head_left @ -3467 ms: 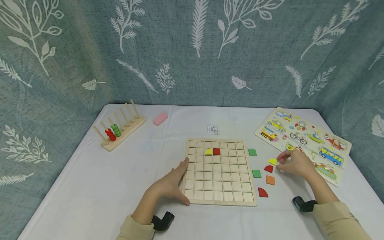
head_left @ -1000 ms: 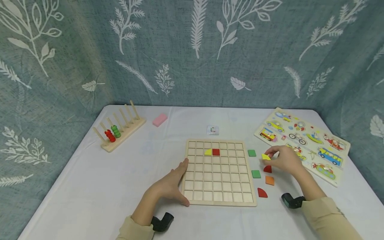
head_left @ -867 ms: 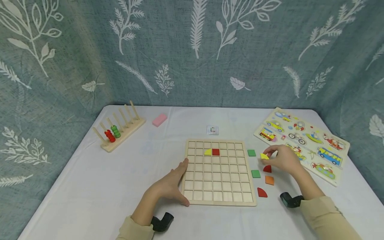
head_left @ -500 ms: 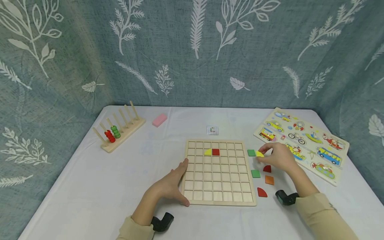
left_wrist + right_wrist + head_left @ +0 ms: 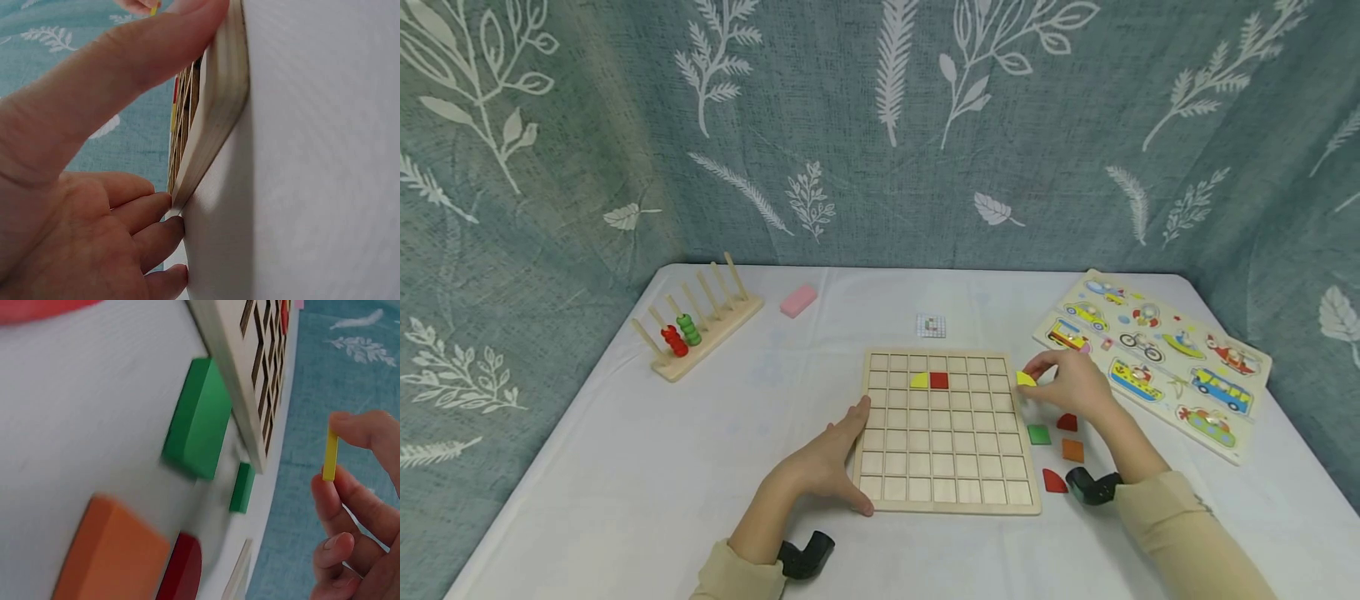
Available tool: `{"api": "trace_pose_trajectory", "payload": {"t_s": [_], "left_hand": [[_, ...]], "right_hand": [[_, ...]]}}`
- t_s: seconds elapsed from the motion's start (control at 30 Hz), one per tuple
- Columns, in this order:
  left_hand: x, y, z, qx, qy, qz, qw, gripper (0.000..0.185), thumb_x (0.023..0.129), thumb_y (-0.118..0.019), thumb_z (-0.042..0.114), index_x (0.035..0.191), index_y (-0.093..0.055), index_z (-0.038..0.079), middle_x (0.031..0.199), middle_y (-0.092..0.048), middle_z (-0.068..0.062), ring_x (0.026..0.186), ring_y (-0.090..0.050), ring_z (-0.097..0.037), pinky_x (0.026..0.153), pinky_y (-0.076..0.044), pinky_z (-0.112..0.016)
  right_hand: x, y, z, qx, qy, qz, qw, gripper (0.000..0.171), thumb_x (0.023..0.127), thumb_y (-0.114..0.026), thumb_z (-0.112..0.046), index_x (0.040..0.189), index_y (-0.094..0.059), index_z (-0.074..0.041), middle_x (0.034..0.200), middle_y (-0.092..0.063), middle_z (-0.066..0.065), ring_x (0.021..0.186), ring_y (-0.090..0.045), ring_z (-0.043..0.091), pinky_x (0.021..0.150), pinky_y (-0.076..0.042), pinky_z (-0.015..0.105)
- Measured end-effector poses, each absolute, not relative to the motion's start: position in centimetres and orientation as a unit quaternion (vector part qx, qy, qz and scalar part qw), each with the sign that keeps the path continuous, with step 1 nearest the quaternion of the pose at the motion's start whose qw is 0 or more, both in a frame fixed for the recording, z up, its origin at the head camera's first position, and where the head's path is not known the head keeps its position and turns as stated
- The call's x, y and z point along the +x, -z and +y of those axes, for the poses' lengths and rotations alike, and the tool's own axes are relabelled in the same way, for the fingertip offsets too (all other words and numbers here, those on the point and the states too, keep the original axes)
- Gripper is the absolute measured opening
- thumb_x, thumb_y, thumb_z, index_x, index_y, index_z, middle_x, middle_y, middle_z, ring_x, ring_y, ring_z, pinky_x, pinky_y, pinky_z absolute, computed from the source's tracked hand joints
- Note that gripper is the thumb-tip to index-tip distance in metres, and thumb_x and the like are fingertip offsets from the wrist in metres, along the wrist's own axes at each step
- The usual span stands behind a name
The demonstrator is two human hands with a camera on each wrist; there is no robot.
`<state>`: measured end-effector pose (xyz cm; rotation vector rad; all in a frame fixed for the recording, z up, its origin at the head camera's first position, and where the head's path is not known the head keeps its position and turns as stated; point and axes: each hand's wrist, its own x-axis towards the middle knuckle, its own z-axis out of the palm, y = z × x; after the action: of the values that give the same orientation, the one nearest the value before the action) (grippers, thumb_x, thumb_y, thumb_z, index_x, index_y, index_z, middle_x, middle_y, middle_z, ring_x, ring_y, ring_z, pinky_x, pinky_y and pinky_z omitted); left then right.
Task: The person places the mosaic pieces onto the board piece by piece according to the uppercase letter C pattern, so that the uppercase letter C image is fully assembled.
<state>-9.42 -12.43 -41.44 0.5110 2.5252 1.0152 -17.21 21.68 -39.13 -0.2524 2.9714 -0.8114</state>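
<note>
Gridded board [image 5: 943, 443], two tiles [image 5: 938, 381] inside; left hand [image 5: 822, 460] spread, right hand [image 5: 1071, 387] pinching yellow tile [image 5: 1025, 379]

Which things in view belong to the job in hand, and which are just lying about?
Likely in the job:
wooden grid board, touched by the left hand
yellow quarter-circle tile, pinched by the right hand
red square tile on the board
loose green square tiles, orange square tile, red quarter-circle tiles
printed grid card, perhaps a pattern

Likely just lying about:
bead-and-peg rack
pink block
vehicle puzzle board
</note>
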Motion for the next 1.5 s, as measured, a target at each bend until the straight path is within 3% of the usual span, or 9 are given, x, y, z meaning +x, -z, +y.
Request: {"api": "trace_pose_trajectory", "payload": {"t_s": [0.47,0.8,1.1,1.5], "left_hand": [[-9.5,41.4,-12.4,0.183,-0.364,0.895,0.184,0.132,0.045,-0.092,0.024,0.145,-0.009,-0.001,0.151,-0.010,-0.018,0.137,-0.012,-0.031,0.110,-0.012,-0.048],[-9.5,41.5,-12.5,0.183,-0.359,0.896,0.184,0.132,0.045,-0.091,0.023,0.145,-0.009,-0.002,0.150,-0.009,-0.017,0.137,-0.012,-0.031,0.110,-0.012,-0.048],[-9.6,41.5,-12.5,0.186,-0.359,0.897,0.179,0.133,0.044,-0.092,0.024,0.145,-0.009,-0.003,0.150,-0.010,-0.018,0.137,-0.012,-0.031,0.110,-0.013,-0.048],[-9.7,41.6,-12.5,0.188,-0.358,0.897,0.177,0.133,0.044,-0.092,0.024,0.145,-0.009,-0.003,0.150,-0.010,-0.018,0.137,-0.012,-0.031,0.110,-0.013,-0.048]], "right_hand": [[-18.0,39.1,19.3,-0.101,0.272,0.957,0.022,0.027,0.071,-0.075,-0.031,0.085,-0.068,-0.009,0.077,-0.061,0.001,0.070,-0.050,0.018,0.056,-0.038,0.027],[-18.5,39.1,18.1,-0.115,0.285,0.951,0.029,0.026,0.071,-0.076,-0.031,0.085,-0.068,-0.010,0.075,-0.061,0.000,0.063,-0.047,0.016,0.051,-0.036,0.026],[-18.7,39.1,16.8,-0.113,0.286,0.950,0.053,0.027,0.072,-0.075,-0.031,0.086,-0.068,-0.009,0.080,-0.063,0.001,0.069,-0.053,0.016,0.057,-0.042,0.029],[-19.3,39.2,15.3,-0.120,0.270,0.952,0.074,0.026,0.073,-0.075,-0.034,0.086,-0.068,-0.011,0.078,-0.061,-0.003,0.068,-0.052,0.015,0.055,-0.042,0.028]]}}
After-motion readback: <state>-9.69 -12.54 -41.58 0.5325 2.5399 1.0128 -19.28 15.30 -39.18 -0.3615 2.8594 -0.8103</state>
